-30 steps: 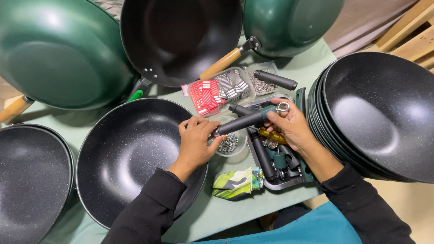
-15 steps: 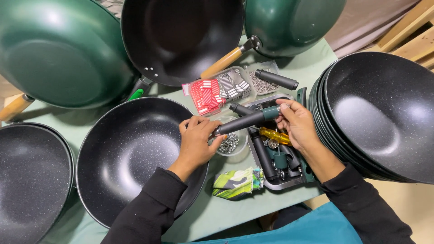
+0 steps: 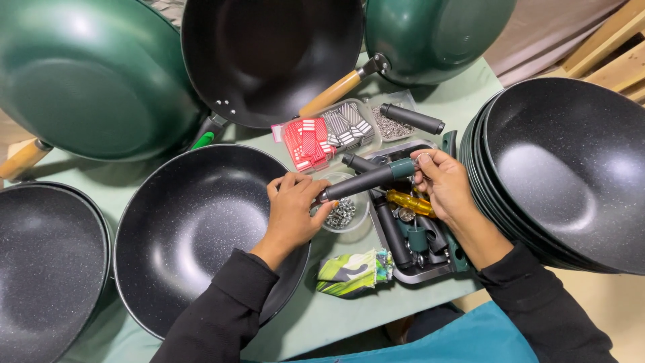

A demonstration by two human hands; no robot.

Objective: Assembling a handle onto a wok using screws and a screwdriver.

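Your left hand (image 3: pixel 292 212) pinches the near end of the dark pan handle (image 3: pixel 366 180) at the handleless wok's (image 3: pixel 195 235) rim. Your right hand (image 3: pixel 443 185) grips its green-capped far end, fingers closed. Its long axis runs hand to hand, rising rightward over the parts tray (image 3: pixel 430 269).

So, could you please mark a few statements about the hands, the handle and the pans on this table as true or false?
1. Both hands hold the dark pan handle: the left hand at its lower end, the right hand at its green-tipped end. True.
2. The handle is already fixed to the black pan under the left hand. False: it is held apart from that pan, above the small clear bowl of metal bits.
3. A stack of black pans stands on the person's right. True.
4. The yellow-handled tool lies in the red-and-grey packets. False: it lies in the metal tray of parts.
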